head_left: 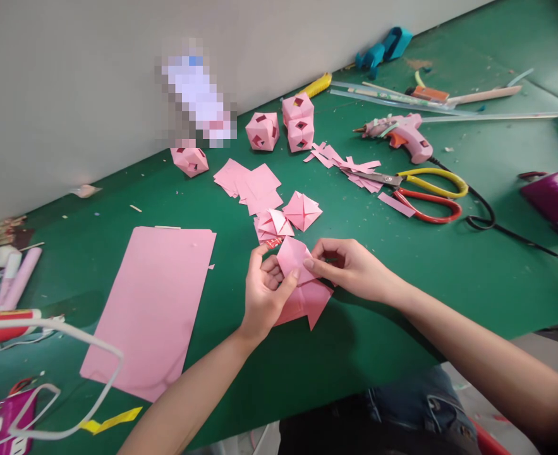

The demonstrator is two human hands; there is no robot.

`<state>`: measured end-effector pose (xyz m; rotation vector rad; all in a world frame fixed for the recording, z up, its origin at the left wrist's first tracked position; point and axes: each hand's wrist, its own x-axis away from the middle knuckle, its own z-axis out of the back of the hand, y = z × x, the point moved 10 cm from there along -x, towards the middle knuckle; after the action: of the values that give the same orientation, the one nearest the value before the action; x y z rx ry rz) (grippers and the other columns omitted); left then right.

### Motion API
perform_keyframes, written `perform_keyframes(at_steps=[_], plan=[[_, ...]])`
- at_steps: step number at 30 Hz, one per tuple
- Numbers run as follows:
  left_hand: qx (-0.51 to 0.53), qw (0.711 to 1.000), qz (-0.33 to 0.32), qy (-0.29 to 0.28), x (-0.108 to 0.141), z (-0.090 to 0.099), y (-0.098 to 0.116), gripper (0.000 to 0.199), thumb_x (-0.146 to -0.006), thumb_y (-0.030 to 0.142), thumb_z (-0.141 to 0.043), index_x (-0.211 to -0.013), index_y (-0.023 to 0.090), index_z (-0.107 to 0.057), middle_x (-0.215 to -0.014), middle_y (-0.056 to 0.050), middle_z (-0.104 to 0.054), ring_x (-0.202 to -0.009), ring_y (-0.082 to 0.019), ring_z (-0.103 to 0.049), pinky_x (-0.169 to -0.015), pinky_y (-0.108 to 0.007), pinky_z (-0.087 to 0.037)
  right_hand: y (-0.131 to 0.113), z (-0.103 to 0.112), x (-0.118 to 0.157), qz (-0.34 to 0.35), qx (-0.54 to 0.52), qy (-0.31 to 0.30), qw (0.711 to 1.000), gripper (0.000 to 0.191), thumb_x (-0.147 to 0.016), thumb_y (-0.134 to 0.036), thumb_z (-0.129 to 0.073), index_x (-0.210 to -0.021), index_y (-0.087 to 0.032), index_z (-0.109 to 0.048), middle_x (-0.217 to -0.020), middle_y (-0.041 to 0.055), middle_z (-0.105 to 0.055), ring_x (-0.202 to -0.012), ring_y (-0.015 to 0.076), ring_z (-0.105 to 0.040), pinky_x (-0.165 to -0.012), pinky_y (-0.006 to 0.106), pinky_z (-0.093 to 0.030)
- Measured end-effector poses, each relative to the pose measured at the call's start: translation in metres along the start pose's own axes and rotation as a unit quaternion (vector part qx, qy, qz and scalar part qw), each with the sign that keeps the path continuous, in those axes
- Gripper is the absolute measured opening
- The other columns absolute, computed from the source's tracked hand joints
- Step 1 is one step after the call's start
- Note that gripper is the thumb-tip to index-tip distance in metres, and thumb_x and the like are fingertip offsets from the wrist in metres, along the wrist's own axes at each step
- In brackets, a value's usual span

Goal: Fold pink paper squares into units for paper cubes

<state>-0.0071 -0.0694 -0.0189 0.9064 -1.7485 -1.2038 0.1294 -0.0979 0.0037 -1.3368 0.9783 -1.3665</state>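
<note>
Between my two hands is a small pink paper square (292,256), partly folded, with one corner pointing away from me. My left hand (265,291) pinches its left side, thumb on top. My right hand (342,265) grips its right edge between thumb and fingers. Under it lie more pink paper pieces (309,302) on the green table. Just beyond my hands are folded pink squares (302,211) and a stack of flat pink squares (260,188). Several pink paper polyhedra with diamond-shaped holes (262,131) stand farther back.
Large pink sheets (153,303) lie at left. To the right are scissors (430,189) over paper strips (328,155), a glue gun (399,134) with a black cord, and a purple power box (556,199). A white cable (112,347) loops at front left. A wall borders the back.
</note>
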Motion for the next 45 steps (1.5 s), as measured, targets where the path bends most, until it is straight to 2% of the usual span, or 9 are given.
perform_keyframes(at_steps=[10, 19, 25, 30, 34, 38, 45], plan=[[0.008, 1.0, 0.007, -0.001, 0.001, 0.001, -0.002, 0.054, -0.083, 0.022, -0.075, -0.129, 0.024, -0.045, -0.109, -0.007, -0.072, -0.097, -0.016, -0.072, -0.088, -0.028, -0.057, 0.001, -0.004, 0.001, 0.003, -0.011, -0.017, 1.0, 0.033, -0.086, -0.047, -0.069, -0.075, -0.017, -0.062, -0.062, -0.0028, -0.055, -0.055, 0.0107, -0.045, -0.05, 0.024, -0.034], [0.006, 1.0, 0.006, -0.001, 0.001, 0.001, 0.001, 0.052, -0.082, 0.021, -0.074, -0.126, 0.023, -0.045, -0.113, -0.009, -0.072, -0.092, -0.018, -0.073, -0.082, -0.03, -0.059, 0.004, -0.008, 0.003, -0.02, -0.004, -0.049, 0.999, 0.038, -0.091, -0.052, -0.062, -0.074, -0.018, -0.059, -0.059, -0.0033, -0.054, -0.05, 0.0097, -0.046, -0.049, 0.024, -0.034], [0.023, 1.0, 0.0, 0.003, -0.001, 0.003, 0.001, 0.051, -0.082, 0.021, -0.074, -0.125, 0.023, -0.046, -0.104, -0.006, -0.072, -0.085, -0.015, -0.071, -0.081, -0.03, -0.058, -0.001, -0.007, 0.007, -0.001, 0.05, -0.081, 0.995, 0.026, -0.089, -0.042, -0.066, -0.08, -0.017, -0.066, -0.063, -0.0023, -0.059, -0.055, 0.0101, -0.049, -0.051, 0.023, -0.035], [0.023, 1.0, 0.003, 0.002, -0.001, 0.003, 0.001, 0.052, -0.08, 0.019, -0.074, -0.124, 0.023, -0.046, -0.101, -0.005, -0.071, -0.082, -0.015, -0.07, -0.079, -0.029, -0.058, -0.004, -0.007, 0.008, 0.022, 0.081, -0.072, 0.994, 0.023, -0.091, -0.036, -0.062, -0.078, -0.018, -0.065, -0.063, -0.0022, -0.06, -0.057, 0.0105, -0.05, -0.053, 0.024, -0.037], [0.014, 1.0, 0.0, 0.01, -0.001, 0.006, 0.0, 0.052, -0.081, 0.022, -0.074, -0.125, 0.024, -0.046, -0.103, -0.006, -0.07, -0.089, -0.018, -0.071, -0.081, -0.032, -0.058, -0.004, -0.005, 0.007, 0.026, 0.082, -0.061, 0.994, 0.026, -0.091, -0.04, -0.063, -0.08, -0.018, -0.067, -0.065, -0.0005, -0.063, -0.058, 0.0118, -0.051, -0.054, 0.025, -0.038], [0.015, 1.0, -0.008, 0.013, -0.003, 0.008, -0.001, 0.051, -0.082, 0.024, -0.074, -0.126, 0.024, -0.047, -0.104, -0.005, -0.069, -0.086, -0.017, -0.07, -0.082, -0.033, -0.057, -0.003, -0.002, 0.008, 0.019, 0.081, -0.058, 0.995, 0.031, -0.092, -0.043, -0.059, -0.078, -0.017, -0.068, -0.064, 0.0005, -0.063, -0.057, 0.0127, -0.051, -0.055, 0.026, -0.039], [0.015, 1.0, -0.01, 0.019, -0.003, 0.009, 0.0, 0.05, -0.082, 0.025, -0.075, -0.125, 0.024, -0.05, -0.104, -0.006, -0.069, -0.087, -0.017, -0.069, -0.083, -0.032, -0.057, -0.007, -0.002, 0.009, 0.03, 0.111, -0.055, 0.992, 0.017, -0.088, -0.029, -0.062, -0.078, -0.018, -0.068, -0.064, -0.0013, -0.062, -0.057, 0.0114, -0.049, -0.055, 0.025, -0.038]])
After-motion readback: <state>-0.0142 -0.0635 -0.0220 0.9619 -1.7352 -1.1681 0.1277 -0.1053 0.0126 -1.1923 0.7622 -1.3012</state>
